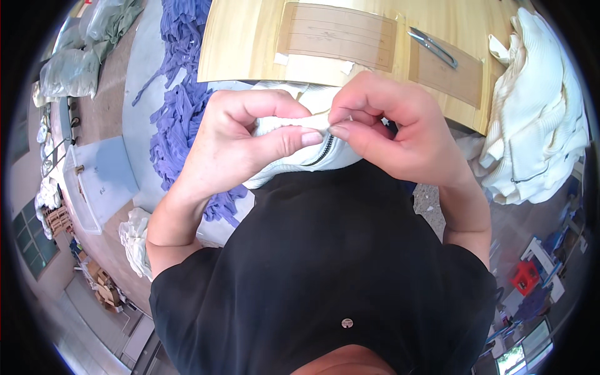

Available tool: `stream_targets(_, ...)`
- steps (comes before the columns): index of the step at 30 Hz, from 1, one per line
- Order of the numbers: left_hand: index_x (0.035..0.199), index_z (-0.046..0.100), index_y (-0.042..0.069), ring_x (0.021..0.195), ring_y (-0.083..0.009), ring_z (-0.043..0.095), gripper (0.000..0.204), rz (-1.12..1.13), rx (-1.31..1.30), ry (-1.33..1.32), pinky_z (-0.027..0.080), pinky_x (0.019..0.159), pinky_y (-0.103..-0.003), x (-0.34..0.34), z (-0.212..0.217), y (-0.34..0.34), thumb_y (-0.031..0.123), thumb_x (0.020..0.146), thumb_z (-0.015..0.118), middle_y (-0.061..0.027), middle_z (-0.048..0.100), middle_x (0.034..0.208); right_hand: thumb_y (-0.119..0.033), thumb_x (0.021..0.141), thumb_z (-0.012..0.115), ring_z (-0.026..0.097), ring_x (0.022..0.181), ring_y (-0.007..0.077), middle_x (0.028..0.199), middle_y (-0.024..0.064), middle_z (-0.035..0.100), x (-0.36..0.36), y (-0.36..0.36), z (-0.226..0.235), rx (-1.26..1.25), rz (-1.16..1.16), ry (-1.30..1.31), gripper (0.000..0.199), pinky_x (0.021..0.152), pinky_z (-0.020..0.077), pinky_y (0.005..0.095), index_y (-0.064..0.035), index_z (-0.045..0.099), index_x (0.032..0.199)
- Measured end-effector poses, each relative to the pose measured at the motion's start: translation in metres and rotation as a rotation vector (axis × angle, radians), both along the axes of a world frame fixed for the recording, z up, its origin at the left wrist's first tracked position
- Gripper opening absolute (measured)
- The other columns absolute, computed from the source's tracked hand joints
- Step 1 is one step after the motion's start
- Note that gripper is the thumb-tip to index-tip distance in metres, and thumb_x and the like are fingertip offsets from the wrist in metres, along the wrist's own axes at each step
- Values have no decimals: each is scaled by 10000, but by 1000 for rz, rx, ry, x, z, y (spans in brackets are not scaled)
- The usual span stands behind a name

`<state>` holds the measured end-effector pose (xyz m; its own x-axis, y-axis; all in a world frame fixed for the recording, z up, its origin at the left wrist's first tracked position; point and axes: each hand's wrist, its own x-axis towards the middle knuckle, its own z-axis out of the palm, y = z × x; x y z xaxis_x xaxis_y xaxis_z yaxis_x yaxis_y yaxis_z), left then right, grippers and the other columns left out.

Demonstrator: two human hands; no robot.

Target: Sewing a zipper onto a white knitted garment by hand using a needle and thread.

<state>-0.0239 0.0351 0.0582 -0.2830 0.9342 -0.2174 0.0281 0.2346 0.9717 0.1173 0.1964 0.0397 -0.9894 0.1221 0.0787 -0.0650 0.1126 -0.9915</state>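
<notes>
A white ribbed garment (281,167) with a dark zipper (325,149) lies bunched at the table's near edge, against my black top. My left hand (234,140) is closed, thumb and forefinger pinching the garment's edge. Close beside it, my right hand (400,128) pinches the same edge at the upper end of the zipper, with the fingertips of both hands almost touching. Any thread or small piece between the right fingertips is too small to make out. The lower part of the garment is hidden by my hands and top.
Metal thread snips (434,48) rest on the pale wooden table (244,47), by taped-down brown sheets (337,34). White ribbed garments (531,112) are heaped at the right. Purple fabric (178,128) is piled at the left. Filled plastic bags (72,72) stand farther left.
</notes>
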Motion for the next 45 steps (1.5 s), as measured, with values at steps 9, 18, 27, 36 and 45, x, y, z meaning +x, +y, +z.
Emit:
stream_targets(9,873,647,-25,734,-71,560,126,34,2,-43,452,655,-203,0,-7,-3,-20,748,666,-39,630,787,-67,830,561,415,538,22,592,-41,490,-5,1,-9,-261,-84,-22,64,487,342,196,-15,556,869)
stream_targets(18,886,636,-25,722,-72,543,147,-37,96,-16,429,623,-193,-4,-9,-6,-61,743,638,-40,610,795,-110,841,573,457,604,12,665,-41,531,-21,18,-6,-257,281,-241,96,532,355,176,-17,596,839)
stream_targets(27,896,628,-41,736,-69,541,155,59,59,-154,431,635,-189,-6,-18,-12,-78,745,618,-33,606,815,-82,888,446,395,570,37,664,-22,474,-9,6,-3,-320,91,-174,115,542,355,189,-36,496,982)
stream_targets(36,910,628,-45,747,-76,533,161,67,88,-256,428,644,-193,-4,-25,-15,-81,754,608,-32,593,804,78,767,545,473,674,167,772,53,469,-2,-1,-13,285,-64,178,123,564,354,239,-12,589,840)
stream_targets(45,896,632,-36,712,-72,516,153,72,113,-240,402,613,-192,-4,-28,-17,-71,749,617,-27,582,776,101,748,543,470,662,161,760,54,460,-3,-1,-13,280,-59,186,178,553,350,237,-14,613,864)
